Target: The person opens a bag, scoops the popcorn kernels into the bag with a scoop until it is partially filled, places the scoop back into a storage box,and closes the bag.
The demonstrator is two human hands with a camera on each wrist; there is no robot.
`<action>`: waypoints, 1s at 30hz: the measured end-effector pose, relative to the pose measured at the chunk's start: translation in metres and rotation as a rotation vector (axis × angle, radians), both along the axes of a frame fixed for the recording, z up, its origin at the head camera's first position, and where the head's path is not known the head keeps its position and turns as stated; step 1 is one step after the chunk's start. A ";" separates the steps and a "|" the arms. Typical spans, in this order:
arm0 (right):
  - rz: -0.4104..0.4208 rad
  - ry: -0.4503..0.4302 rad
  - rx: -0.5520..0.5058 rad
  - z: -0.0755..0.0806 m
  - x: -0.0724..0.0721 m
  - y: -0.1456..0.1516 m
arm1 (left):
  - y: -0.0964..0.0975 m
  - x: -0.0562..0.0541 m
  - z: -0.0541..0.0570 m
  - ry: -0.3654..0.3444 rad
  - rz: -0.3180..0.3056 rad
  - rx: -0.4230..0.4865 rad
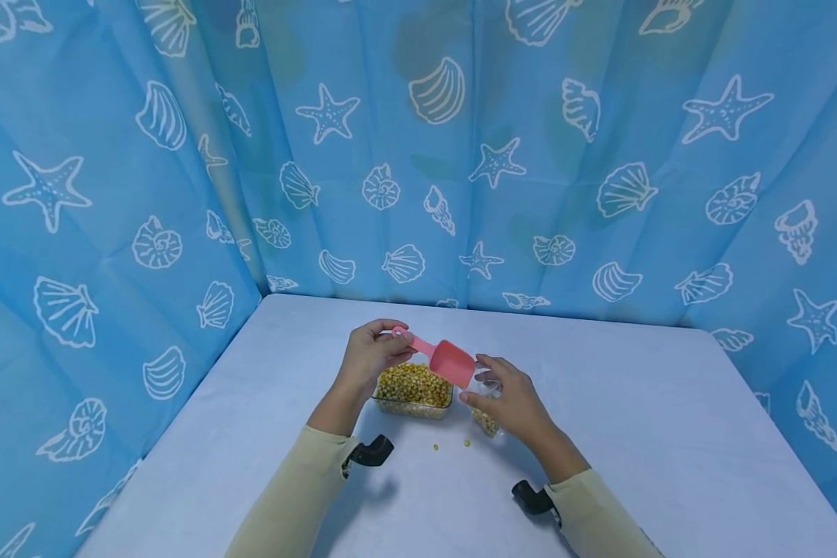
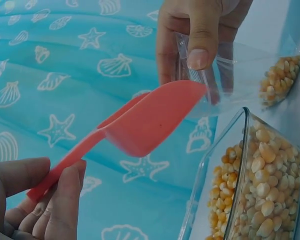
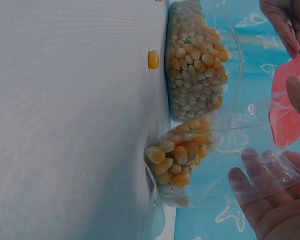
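My left hand (image 1: 370, 356) pinches the handle of a pink scoop (image 1: 453, 364) between thumb and fingers. The bowl of the scoop shows bare pink inside in the head view. My right hand (image 1: 519, 399) holds the upper edge of a clear plastic bag (image 3: 217, 175), with the thumb on the near side and fingers behind the film. Corn kernels fill the bag's bottom, which rests on the table. In the left wrist view the scoop's tip overlaps the bag's mouth, close to the right thumb (image 2: 199, 57).
A glass container (image 2: 237, 165) heaped with yellow corn kernels (image 1: 411, 384) stands on the white-covered table (image 1: 635, 434), left of the bag. Two loose kernels (image 1: 467, 442) lie in front of it. Blue shell-printed curtains (image 1: 418, 194) hang behind and at the left.
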State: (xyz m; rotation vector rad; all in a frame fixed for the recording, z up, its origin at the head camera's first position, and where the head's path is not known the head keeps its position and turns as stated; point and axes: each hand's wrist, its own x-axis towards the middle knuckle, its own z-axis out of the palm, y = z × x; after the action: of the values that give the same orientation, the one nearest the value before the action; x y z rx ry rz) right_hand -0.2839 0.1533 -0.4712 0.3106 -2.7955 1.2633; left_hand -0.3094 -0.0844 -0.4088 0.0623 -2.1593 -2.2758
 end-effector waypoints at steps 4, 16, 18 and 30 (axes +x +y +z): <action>0.002 0.014 0.007 0.001 0.000 0.001 | 0.002 0.003 0.003 0.016 -0.010 -0.018; 0.000 -0.001 0.007 -0.002 0.000 0.000 | 0.005 0.011 0.010 0.063 -0.035 -0.087; -0.003 -0.004 0.006 -0.002 0.000 0.000 | 0.005 0.013 0.011 0.066 -0.039 -0.087; 0.007 0.025 0.030 0.000 0.000 0.002 | -0.013 0.008 0.019 0.123 0.045 -0.096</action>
State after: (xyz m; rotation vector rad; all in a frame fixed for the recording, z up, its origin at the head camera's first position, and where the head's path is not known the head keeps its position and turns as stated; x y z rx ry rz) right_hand -0.2843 0.1552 -0.4712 0.3364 -2.7969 1.2119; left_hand -0.3012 -0.0976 -0.3897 -0.0290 -2.1783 -2.0898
